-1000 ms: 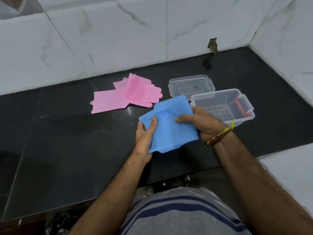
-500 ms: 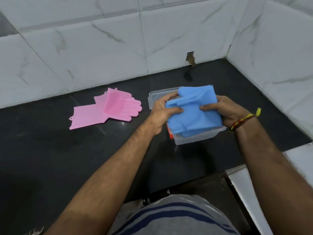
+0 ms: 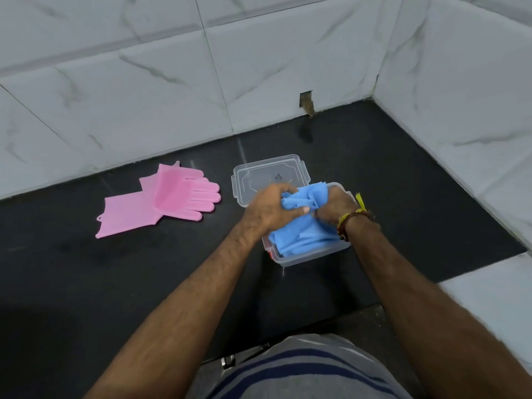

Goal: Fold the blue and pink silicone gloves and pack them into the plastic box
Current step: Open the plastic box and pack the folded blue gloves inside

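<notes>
Fingers (image 3: 290,210) of our left hand (image 3: 269,208) curled round the bunched top of the blue gloves (image 3: 302,234), the thumb pressed across the fold. Our right hand (image 3: 335,207) gripped the same bundle from the other side, its fingers tucked down into the blue folds and mostly hidden from us. Both hands met over the box (image 3: 305,259), touching each other at the knuckles.

The blue gloves sat crumpled inside the box, the lower part filling it and the top still rising above the rim. A small red part showed at the box's near left corner. The box stood on the black surface (image 3: 86,283), and its lid (image 3: 270,175) lay flat just behind it, partly covered by our left hand.

The pink gloves (image 3: 161,198) lay on the surface well to the left of the box, one on top of the other, fingers pointing right and cuffs toward the left.

On our right wrist we wore a thread band (image 3: 349,220) with a yellow end. White marble tiles (image 3: 144,96) ran behind and along the right. Our striped shirt (image 3: 302,370) filled the bottom edge.
</notes>
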